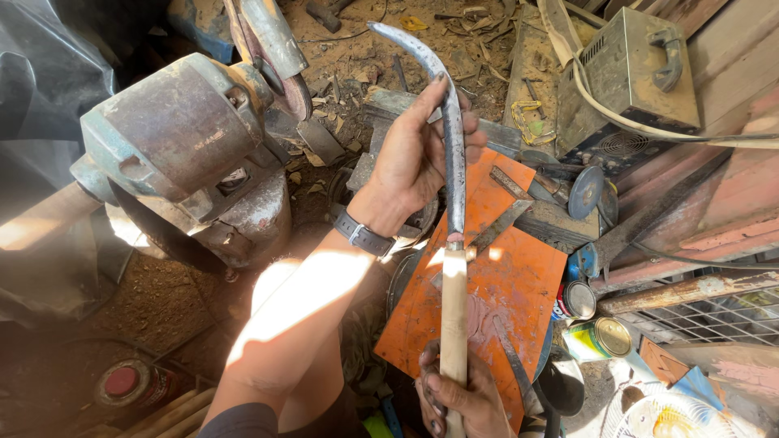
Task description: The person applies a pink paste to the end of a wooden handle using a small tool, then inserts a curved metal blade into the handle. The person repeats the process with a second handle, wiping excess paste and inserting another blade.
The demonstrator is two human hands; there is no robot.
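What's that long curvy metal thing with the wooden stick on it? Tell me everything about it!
It is a sickle: a narrow, grey metal blade, dull and worn-looking, that curves over to a tip at the top, set into a pale, smooth wooden handle. It is held roughly upright. The left hand touches the blade along its middle, fingers against the metal, and the right hand grips the bottom of the handle. An orange sheet lies behind it.

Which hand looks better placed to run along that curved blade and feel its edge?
The left hand, probably: its fingers already wrap the curved blade. The right hand is down at the wooden handle, steadying the tool.
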